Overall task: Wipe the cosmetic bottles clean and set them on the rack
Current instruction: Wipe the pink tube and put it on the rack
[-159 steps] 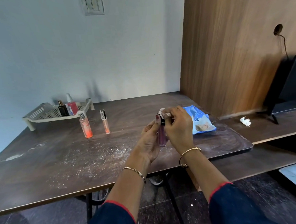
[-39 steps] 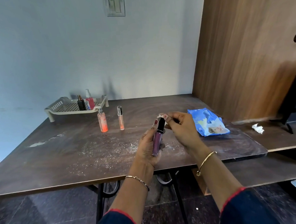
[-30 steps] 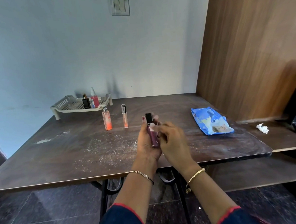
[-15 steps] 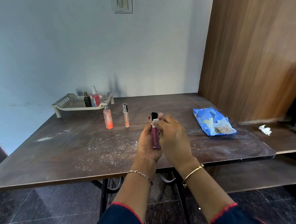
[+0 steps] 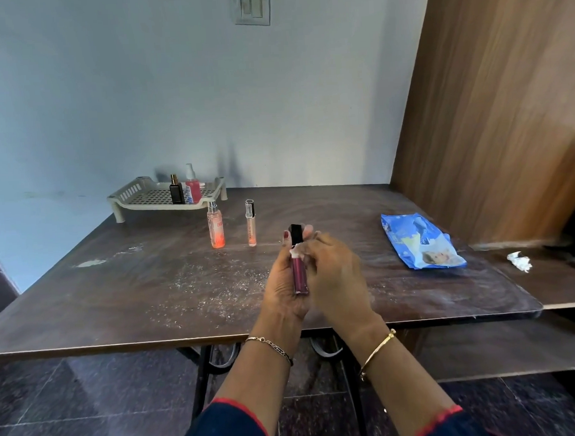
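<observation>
Above brown wood table [image 5: 117, 293], L hand [image 5: 281, 288] grips purple black-capped gloss tube [image 5: 299, 274]; R hand [image 5: 337, 275] pinches white wipe [image 5: 296, 249] at its neck. Wiping step; next prob. needs a long reach to beige slotted plastic rack [image 5: 125, 193].

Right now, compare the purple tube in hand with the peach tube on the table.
The purple tube is dark, the peach tube pale. The left hand grips the purple tube while the right hand holds a wipe to it; the peach tube stands free on the table. Both are slim and upright.
</observation>
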The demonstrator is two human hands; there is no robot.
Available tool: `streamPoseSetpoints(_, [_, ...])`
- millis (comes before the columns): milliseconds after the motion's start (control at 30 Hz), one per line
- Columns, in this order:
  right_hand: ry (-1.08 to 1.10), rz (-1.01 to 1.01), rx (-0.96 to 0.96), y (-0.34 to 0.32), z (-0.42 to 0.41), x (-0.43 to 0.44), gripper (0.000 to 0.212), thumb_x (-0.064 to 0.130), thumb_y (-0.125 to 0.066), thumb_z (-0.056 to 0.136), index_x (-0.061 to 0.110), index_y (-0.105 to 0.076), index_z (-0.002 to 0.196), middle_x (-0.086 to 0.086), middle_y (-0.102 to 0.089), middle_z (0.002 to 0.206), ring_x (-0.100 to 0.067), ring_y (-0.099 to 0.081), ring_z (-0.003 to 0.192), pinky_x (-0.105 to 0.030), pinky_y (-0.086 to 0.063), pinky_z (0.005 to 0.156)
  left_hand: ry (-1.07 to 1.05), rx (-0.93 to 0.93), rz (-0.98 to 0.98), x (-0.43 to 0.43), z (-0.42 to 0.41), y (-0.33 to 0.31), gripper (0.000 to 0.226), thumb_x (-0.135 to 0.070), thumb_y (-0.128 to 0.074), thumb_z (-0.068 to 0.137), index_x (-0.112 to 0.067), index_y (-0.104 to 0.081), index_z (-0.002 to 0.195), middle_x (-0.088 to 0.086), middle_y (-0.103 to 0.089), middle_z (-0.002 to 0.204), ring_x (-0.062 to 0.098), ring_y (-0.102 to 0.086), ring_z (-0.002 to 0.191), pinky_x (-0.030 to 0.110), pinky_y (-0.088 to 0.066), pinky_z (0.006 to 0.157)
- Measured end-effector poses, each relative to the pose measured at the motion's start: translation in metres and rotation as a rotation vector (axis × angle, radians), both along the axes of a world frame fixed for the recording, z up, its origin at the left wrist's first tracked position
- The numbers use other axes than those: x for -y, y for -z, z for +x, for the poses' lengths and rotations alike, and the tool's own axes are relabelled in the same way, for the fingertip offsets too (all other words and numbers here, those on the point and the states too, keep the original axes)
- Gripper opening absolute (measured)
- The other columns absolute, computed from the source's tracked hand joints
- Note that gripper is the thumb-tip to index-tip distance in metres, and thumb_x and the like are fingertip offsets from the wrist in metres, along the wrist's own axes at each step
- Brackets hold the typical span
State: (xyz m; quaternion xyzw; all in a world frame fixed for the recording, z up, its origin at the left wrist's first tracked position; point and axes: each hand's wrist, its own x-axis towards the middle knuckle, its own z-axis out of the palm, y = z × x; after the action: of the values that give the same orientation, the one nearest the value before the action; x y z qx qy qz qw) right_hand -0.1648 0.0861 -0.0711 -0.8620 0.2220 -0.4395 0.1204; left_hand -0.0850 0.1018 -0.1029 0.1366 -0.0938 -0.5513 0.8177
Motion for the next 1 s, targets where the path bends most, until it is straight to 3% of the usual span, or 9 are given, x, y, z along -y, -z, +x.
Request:
streamPoseSetpoints(100, [-0.061,-0.078,-0.034,0.013,-0.006,-0.013,0.017,-0.001,-0.066,0.079,0.013,-0.072,0.087,-0.001,-0.065,0.089,-0.018,-0.063,0.073,-0.022,-0.043,0.060,-0.059,-0.061,0.005,-0.005,0.011,-0.002,0.032,-0.032,-0.051,0.094,-0.005,-0.067,0.101,0.006,-0.073,0.096,0.015,-0.070,0.092,0.037,-0.043,0.106])
streamPoseSetpoints(300, [-0.165,0.015,0.028,0.035,-0.013,-0.017,0.032,-0.005,-0.061,0.076,0.018,-0.071,0.096,0.009,-0.061,0.091,-0.011,-0.061,0.077,-0.031,-0.052,0.065,-0.198,-0.030,0.074,-0.004,0.023,-0.003,0.024,-0.034,-0.048,0.095,-0.013,-0.059,0.101,-0.003,-0.075,0.085,0.010,-0.072,0.081,0.052,-0.030,0.112])
streamPoseSetpoints(367, [-0.205,0.013,0.010,0.032,-0.009,-0.015,0.031,-0.006,-0.062,0.078,0.019,-0.071,0.094,0.010,-0.061,0.091,-0.009,-0.060,0.079,-0.028,-0.051,0.068,-0.233,-0.043,0.091,-0.005,0.031,-0.003,0.025,-0.037,-0.046,0.096,-0.016,-0.059,0.097,-0.007,-0.074,0.078,0.008,-0.072,0.077,0.047,-0.038,0.105])
streamPoseSetpoints(500, [-0.302,0.063,0.003,0.022,0.009,-0.012,0.026,-0.002,-0.063,0.081,0.020,-0.073,0.092,0.010,-0.062,0.087,-0.002,-0.058,0.076,-0.019,-0.046,0.067,-0.301,0.006,0.169,-0.013,0.056,-0.013,0.028,-0.041,-0.044,0.096,-0.020,-0.059,0.087,-0.010,-0.067,0.065,0.004,-0.069,0.067,0.028,-0.047,0.067])
streamPoseSetpoints(600, [-0.346,0.213,0.073,0.015,0.036,-0.014,0.028,-0.002,-0.062,0.081,0.022,-0.074,0.091,0.015,-0.063,0.088,-0.001,-0.061,0.082,-0.018,-0.049,0.074,-0.434,0.079,0.223,-0.027,0.082,-0.024,0.023,-0.035,-0.056,0.091,-0.016,-0.061,0.101,-0.005,-0.070,0.072,0.008,-0.068,0.072,0.029,-0.048,0.070])
streamPoseSetpoints(700, [-0.443,0.415,0.100,0.014,0.071,-0.024,0.027,-0.002,-0.063,0.083,0.021,-0.074,0.092,0.020,-0.067,0.090,-0.001,-0.065,0.087,-0.019,-0.050,0.083,-0.583,0.171,0.267,-0.052,0.117,-0.035,0.031,-0.027,-0.063,0.085,-0.007,-0.063,0.108,0.001,-0.072,0.081,0.012,-0.067,0.075,0.029,-0.054,0.071])
streamPoseSetpoints(800, [-0.472,0.640,0.139,0.013,0.106,-0.028,0.031,0.000,-0.065,0.085,0.029,-0.072,0.087,0.016,-0.070,0.088,0.001,-0.066,0.083,-0.013,-0.048,0.074,-0.717,0.318,0.409,-0.077,0.158,-0.045,0.007,-0.022,-0.059,0.091,-0.015,-0.061,0.092,-0.003,-0.072,0.072,0.007,-0.066,0.062,0.027,-0.050,0.061])
streamPoseSetpoints(900, [-0.436,0.661,0.125,0.008,0.143,-0.024,0.026,0.003,-0.067,0.084,0.029,-0.072,0.088,0.018,-0.069,0.084,0.005,-0.065,0.077,-0.014,-0.049,0.071,-0.756,0.491,0.563,-0.095,0.207,-0.057,0.006,-0.021,-0.053,0.095,-0.019,-0.056,0.090,-0.007,-0.073,0.071,0.008,-0.061,0.065,0.031,-0.040,0.062])
streamPoseSetpoints(1000, [-0.460,0.559,0.108,-0.006,0.175,-0.018,0.024,0.005,-0.067,0.085,0.027,-0.073,0.091,0.013,-0.070,0.085,-0.001,-0.066,0.070,-0.020,-0.055,0.070,-0.803,0.740,0.753,-0.098,0.252,-0.071,0.012,-0.022,-0.048,0.098,-0.014,-0.056,0.099,-0.002,-0.069,0.091,0.012,-0.057,0.074,0.032,-0.041,0.068])
